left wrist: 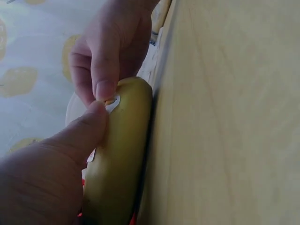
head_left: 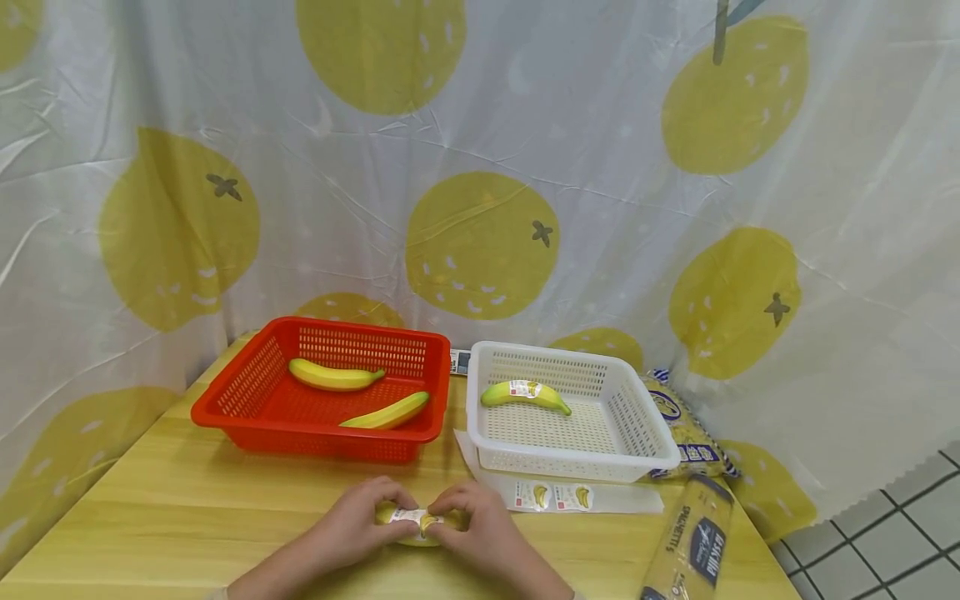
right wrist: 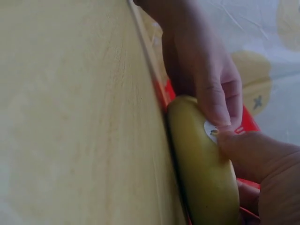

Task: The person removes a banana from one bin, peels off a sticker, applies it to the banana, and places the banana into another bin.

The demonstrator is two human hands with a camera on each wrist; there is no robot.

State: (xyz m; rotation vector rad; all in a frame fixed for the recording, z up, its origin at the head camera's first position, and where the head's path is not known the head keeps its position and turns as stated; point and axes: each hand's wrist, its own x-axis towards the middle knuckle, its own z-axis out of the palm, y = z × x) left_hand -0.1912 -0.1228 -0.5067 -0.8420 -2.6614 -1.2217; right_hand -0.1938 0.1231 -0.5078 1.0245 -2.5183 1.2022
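1. The left hand (head_left: pixel 352 525) curls round one end of a smooth, curved yellow banana (head_left: pixel 420 533) lying on the table, its thumb (left wrist: pixel 82 133) pressed to a glossy white paper sticker (head_left: pixel 411 517) on the peel.
2. The right hand (head_left: pixel 483 525) grips the banana's other end, a fingertip pinning the sticker's rounded edge against the thumb.
3. The pale, grained wooden table (head_left: pixel 187 517) carries the fruit near its front edge.
4. Just behind lies a flat white backing sheet (head_left: pixel 570 497) bearing two banana stickers.
5. A white perforated plastic basket (head_left: pixel 622 454) rests partly on that sheet, holding one stickered banana (head_left: pixel 525 394).
6. To its left stands a red perforated plastic basket (head_left: pixel 247 408) with two bare bananas (head_left: pixel 333 377).
7. At the right lie a clear cellophane spaghetti packet (head_left: pixel 690 542) and a crinkly pasta bag (head_left: pixel 690 437).
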